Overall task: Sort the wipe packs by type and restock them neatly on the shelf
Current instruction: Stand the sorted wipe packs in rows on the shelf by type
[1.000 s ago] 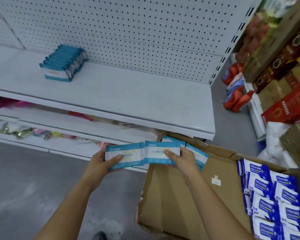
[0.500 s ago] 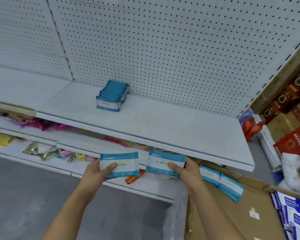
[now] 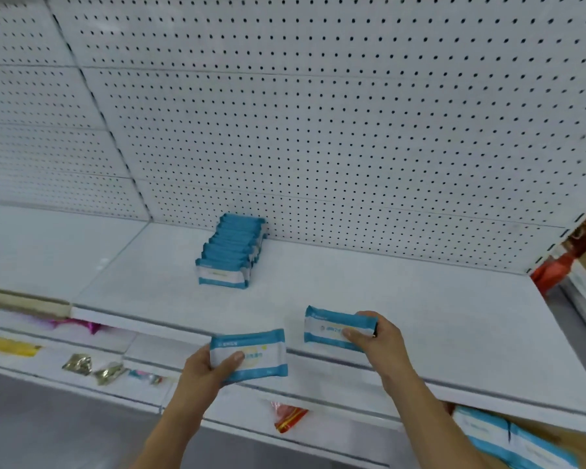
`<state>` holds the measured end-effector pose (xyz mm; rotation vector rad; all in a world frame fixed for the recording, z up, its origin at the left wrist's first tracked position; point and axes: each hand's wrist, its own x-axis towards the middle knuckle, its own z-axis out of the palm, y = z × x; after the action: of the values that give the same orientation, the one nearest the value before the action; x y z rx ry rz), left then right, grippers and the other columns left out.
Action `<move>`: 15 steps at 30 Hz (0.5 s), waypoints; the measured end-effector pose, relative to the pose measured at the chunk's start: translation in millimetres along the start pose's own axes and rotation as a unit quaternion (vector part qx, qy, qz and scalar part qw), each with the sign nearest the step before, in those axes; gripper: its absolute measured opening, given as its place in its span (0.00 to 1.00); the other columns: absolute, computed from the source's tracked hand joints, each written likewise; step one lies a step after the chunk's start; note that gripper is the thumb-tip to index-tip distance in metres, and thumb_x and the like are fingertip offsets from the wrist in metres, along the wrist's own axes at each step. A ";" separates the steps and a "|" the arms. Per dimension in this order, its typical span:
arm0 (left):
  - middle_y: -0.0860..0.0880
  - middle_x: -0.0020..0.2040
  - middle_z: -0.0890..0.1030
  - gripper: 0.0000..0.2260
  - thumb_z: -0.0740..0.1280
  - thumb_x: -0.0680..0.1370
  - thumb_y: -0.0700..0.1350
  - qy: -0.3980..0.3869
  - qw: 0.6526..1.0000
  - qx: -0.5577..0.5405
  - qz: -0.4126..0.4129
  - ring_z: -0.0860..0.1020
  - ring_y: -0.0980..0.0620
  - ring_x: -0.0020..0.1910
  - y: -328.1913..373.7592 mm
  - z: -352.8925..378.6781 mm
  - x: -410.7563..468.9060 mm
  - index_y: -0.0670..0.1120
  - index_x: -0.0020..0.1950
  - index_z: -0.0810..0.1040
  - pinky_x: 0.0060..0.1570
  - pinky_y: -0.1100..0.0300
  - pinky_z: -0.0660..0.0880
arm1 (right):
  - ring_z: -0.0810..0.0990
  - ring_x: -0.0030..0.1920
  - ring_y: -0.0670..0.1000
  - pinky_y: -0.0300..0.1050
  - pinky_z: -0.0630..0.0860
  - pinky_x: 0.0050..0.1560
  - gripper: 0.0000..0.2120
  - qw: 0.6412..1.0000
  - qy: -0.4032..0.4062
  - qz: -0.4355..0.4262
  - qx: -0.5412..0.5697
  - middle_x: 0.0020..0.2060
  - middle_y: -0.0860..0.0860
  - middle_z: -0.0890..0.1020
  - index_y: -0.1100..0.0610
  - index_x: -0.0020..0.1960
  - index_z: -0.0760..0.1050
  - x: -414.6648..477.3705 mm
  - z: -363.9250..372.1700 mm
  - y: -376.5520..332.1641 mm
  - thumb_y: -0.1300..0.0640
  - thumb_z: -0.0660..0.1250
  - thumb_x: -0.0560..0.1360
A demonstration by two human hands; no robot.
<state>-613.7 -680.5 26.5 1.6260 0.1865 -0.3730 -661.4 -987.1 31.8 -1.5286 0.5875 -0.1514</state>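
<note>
White pegboard wall (image 3: pixel 352 130) was seen behind the shelf (image 3: pixel 437 299), and most of this shelf was bare. One row of packs (image 3: pixel 230 255), teal and white, was stood on edge on it; the row ran from the wall toward six o'clock and lay at about eleven o'clock from the hands.

The left hand (image 3: pixel 200 370) was held near six o'clock of the view, in front of the shelf's front edge and below it. A teal pack (image 3: pixel 254 353) was grasped in it, the fingers (image 3: pixel 232 358) being curled round its left end with the thumb on the printed face. The right hand (image 3: pixel 383 340) was held at about five o'clock from the row, over the front part of the shelf. A second pack (image 3: pixel 332 326) of the same print was pinched by its right end. Whether this pack touched the shelf could not be told.

At five o'clock of the view, under the shelf edge, spare packs (image 3: pixel 508 438) of the same teal colour were seen, partly cut by the frame. A red sachet (image 3: pixel 290 416) lay on the lower shelf (image 3: pixel 335 431).

The task was judged to be at an early stage. Only one row of one type was placed. The two held packs and the spare ones were left to be shelved, and no other type was seen on the shelf.
</note>
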 end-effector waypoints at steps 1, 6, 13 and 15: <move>0.45 0.49 0.87 0.14 0.76 0.74 0.42 0.003 1.000 0.003 -0.003 0.85 0.43 0.49 5.4 1.6 13.2 0.41 0.57 0.81 0.55 0.45 0.80 | 0.80 0.45 0.48 0.32 0.76 0.37 0.12 1.000 0.002 0.001 -0.005 0.47 0.53 0.83 0.55 0.50 0.78 17.7 5.3 -3.4 0.67 0.75 0.71; 0.47 0.50 0.87 0.11 0.74 0.75 0.42 0.006 1.000 0.006 -0.003 0.85 0.45 0.51 28.3 6.3 68.5 0.43 0.57 0.82 0.55 0.48 0.81 | 0.79 0.43 0.47 0.31 0.75 0.37 0.11 0.999 -0.008 -0.005 -0.032 0.46 0.52 0.82 0.54 0.49 0.77 99.1 38.1 -27.1 0.67 0.74 0.73; 0.49 0.52 0.87 0.10 0.72 0.76 0.41 -0.074 0.997 0.019 -0.022 0.84 0.48 0.53 38.0 13.8 132.3 0.45 0.58 0.82 0.52 0.56 0.81 | 0.78 0.44 0.47 0.34 0.75 0.41 0.11 0.999 0.015 -0.008 -0.035 0.46 0.50 0.80 0.54 0.51 0.76 193.5 87.1 -44.5 0.66 0.73 0.74; 0.48 0.51 0.87 0.10 0.72 0.76 0.39 -0.098 0.995 0.023 -0.028 0.85 0.49 0.52 37.4 13.0 152.9 0.45 0.57 0.82 0.50 0.57 0.81 | 0.78 0.44 0.46 0.34 0.75 0.42 0.12 0.998 0.043 -0.007 -0.043 0.46 0.49 0.80 0.54 0.51 0.76 216.5 101.0 -46.6 0.67 0.73 0.74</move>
<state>-460.2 -712.4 7.5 1.6206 0.0763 -0.5805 -418.9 -997.0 12.9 -1.6158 0.6590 -0.2063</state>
